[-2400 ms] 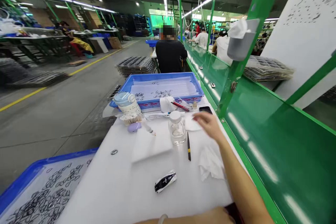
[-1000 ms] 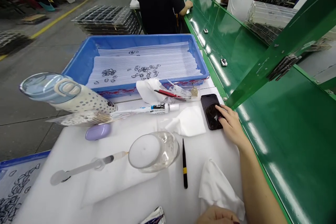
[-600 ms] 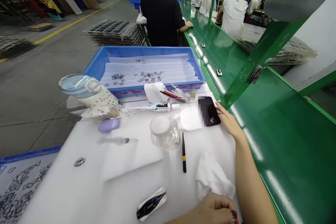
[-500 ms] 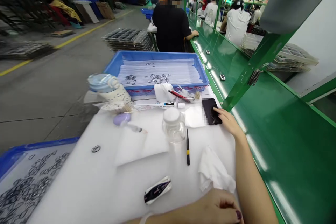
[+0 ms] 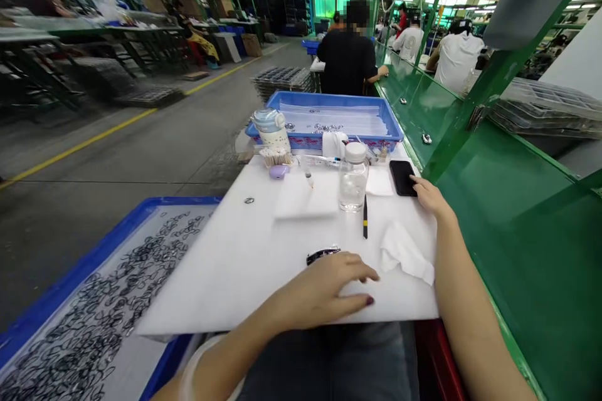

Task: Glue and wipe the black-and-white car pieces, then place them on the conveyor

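Note:
My left hand (image 5: pixel 332 288) hovers low over the front of the white table, fingers apart and nothing in them. Just behind it lies a dark, glossy part (image 5: pixel 322 255), partly covered by the hand. At the table's right edge my right hand (image 5: pixel 430 195) has a finger on the black phone (image 5: pixel 403 178), which lies flat. Between the hands are a crumpled white cloth (image 5: pixel 405 253) and black tweezers with a yellow band (image 5: pixel 365 218). A clear jar with a white lid (image 5: pixel 353 178) stands upright behind the tweezers. One small dark ring (image 5: pixel 249 200) rests at the left.
A blue tray (image 5: pixel 336 100) with rings stands at the back, a bottle (image 5: pixel 271 130) and purple case (image 5: pixel 279 171) before it. Another blue tray (image 5: pixel 94 255) full of rings is at the lower left. A green conveyor (image 5: pixel 508 200) runs along the right. A person (image 5: pixel 347 59) sits ahead.
The camera view has shifted left and up, showing more of the table's front. My left hand has moved left to beside the dark part and its fingers have spread. My right hand stays at the phone.

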`<state>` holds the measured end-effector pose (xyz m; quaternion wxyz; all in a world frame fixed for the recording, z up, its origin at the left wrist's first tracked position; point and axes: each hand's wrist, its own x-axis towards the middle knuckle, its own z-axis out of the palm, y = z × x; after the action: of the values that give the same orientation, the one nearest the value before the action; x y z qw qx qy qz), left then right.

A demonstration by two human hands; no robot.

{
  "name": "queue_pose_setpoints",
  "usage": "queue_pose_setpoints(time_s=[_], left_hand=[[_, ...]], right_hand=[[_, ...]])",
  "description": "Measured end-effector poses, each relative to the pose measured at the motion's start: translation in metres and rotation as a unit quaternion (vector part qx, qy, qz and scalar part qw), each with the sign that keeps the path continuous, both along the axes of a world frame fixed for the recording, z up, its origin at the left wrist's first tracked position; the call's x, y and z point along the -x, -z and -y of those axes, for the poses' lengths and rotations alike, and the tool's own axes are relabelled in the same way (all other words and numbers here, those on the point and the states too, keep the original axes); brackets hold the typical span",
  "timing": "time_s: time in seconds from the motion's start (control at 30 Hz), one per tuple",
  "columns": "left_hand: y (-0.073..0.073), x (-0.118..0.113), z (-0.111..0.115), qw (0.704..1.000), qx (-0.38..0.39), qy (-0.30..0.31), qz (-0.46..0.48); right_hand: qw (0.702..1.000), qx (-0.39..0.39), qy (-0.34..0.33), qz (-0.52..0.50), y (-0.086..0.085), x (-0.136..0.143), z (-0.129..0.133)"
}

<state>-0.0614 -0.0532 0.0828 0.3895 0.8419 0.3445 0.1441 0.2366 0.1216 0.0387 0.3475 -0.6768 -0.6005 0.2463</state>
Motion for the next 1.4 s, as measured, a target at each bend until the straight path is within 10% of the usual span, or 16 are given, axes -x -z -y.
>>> queue_pose_setpoints(time_s=[0.17,0.33,0.47,0.63,1.0,1.23,1.4], left_hand=[[0.054,0.056,0.02,0.949,-0.095,-0.301,0.005],[0.086,0.053,0.034,0.935,-0.128,-0.329,0.02],[0.084,0.039,0.031,0.931,-0.169,-0.323,0.034],[0.09,0.019,0.04,0.912,-0.196,-0.36,0.031],[0.059,0.054,0.018,0.986,-0.041,-0.158,0.029],[0.061,0.02,0.02,0.936,-0.038,-0.336,0.097],[0.06,0.01,0.021,0.909,-0.037,-0.394,0.132]], right_hand=[[0.986,-0.141,0.071,-0.055,-0.034,0.001,0.015],[0.936,-0.333,0.008,-0.113,-0.053,0.092,0.067],[0.94,-0.229,-0.247,-0.05,-0.038,0.197,0.092],[0.963,-0.037,-0.264,0.031,-0.035,0.257,0.055],[0.946,-0.002,-0.318,-0.062,-0.05,0.246,0.04],[0.819,-0.078,-0.306,-0.479,-0.058,0.191,0.145],[0.769,-0.01,-0.321,-0.553,-0.04,0.17,0.155]])
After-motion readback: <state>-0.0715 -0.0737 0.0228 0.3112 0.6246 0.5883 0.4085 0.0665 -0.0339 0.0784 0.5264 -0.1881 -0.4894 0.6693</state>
